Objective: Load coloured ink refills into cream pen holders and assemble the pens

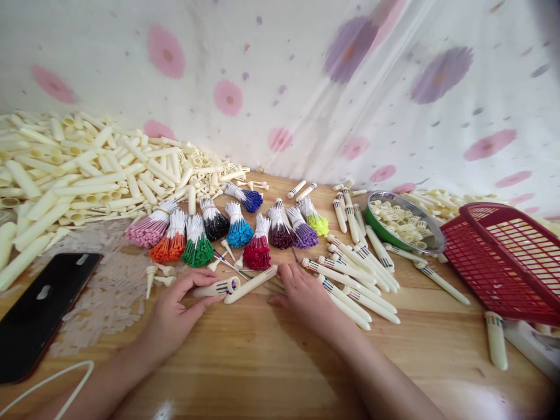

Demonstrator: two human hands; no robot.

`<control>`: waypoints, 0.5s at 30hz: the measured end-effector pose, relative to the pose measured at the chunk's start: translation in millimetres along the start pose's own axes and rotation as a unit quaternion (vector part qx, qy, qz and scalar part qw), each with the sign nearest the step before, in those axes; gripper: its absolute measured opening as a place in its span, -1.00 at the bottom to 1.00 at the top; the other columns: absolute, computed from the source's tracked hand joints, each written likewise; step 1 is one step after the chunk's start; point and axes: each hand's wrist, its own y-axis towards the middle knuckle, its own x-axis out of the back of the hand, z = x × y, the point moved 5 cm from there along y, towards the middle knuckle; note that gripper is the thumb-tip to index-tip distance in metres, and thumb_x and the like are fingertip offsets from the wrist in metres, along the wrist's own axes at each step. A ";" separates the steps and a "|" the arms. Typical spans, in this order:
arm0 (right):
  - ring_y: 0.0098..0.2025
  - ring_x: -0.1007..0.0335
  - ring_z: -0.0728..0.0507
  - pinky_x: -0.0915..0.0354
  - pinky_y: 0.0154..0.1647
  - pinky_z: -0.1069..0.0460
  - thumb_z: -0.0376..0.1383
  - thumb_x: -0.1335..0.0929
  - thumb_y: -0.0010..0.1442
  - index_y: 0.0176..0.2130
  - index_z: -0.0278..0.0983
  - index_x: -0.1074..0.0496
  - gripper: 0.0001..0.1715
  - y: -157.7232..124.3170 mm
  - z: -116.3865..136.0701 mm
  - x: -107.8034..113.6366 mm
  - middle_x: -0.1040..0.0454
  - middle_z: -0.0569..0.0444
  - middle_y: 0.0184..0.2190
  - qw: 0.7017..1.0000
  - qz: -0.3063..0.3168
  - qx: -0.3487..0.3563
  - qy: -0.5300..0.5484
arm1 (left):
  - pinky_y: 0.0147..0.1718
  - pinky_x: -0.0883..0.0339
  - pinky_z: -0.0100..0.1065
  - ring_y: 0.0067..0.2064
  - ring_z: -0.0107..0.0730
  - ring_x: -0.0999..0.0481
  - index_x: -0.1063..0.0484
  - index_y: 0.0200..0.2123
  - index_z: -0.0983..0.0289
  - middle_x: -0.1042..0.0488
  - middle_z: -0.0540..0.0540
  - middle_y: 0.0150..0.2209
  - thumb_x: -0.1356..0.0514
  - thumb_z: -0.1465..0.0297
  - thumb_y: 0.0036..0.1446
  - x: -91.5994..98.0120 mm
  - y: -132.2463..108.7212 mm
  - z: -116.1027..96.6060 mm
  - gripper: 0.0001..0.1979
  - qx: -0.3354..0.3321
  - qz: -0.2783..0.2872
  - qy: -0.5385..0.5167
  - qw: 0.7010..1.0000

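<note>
White cable [90, 368] curves nearest, left hand [172, 306] gripping a slotted barrel [214, 289], right hand [306, 294] with grip unclear.

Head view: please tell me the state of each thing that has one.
Left hand: holding cream barrel
Right hand: grip unclear
Cream barrel: open end facing right
Black phone: flat, screen dark
Green bowl: filled
Red basket: tilted
Coloured bundles: bunched by colour
Cream tubes: heaped

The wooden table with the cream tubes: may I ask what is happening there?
A person's left hand holds a cream tube, its open end facing right. The right hand is beside the end of another tube lying on the table; whether it grips anything is hidden. Behind the hands are bundles of thin colour-tipped sticks, and more tubes lie to the right.
</note>
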 end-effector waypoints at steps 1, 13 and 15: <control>-0.14 -0.38 -0.28 -0.29 -0.20 -0.06 -0.25 -0.40 0.10 -0.17 -0.39 -0.33 -0.67 -1.4 0.3 0.9 -0.44 -0.19 -0.21 1.000 0.007 0.008 -0.016 | -0.19 -0.48 -0.23 -0.16 -0.22 -0.55 -0.45 -0.34 0.22 -0.53 0.11 -0.26 -0.24 0.24 0.04 -0.3 0.1 1.3 -0.82 0.009 0.003 -0.006 1.000; -0.36 -0.36 -0.08 -0.21 -0.40 0.07 -0.39 -0.24 0.24 -0.24 -0.26 -0.31 -0.91 -27.9 -18.8 55.6 -0.44 0.06 -0.36 0.981 -0.062 0.096 0.154 | -0.28 -0.51 -0.22 -0.22 -0.20 -0.57 -0.48 -0.38 0.18 -0.56 0.09 -0.31 -0.27 0.23 -0.01 -2.8 2.8 -4.2 -0.84 0.003 0.008 -0.012 1.000; -0.26 -0.36 -0.10 -0.26 -0.29 0.04 -0.37 -0.22 0.27 -0.15 -0.29 -0.31 -0.85 -28.7 -9.7 63.6 -0.44 -0.01 -0.27 0.961 -0.155 0.156 0.171 | -0.28 -0.51 -0.22 -0.23 -0.20 -0.58 -0.48 -0.37 0.18 -0.57 0.09 -0.31 -0.27 0.24 0.00 -4.4 2.0 -2.8 -0.84 0.008 0.014 -0.014 1.000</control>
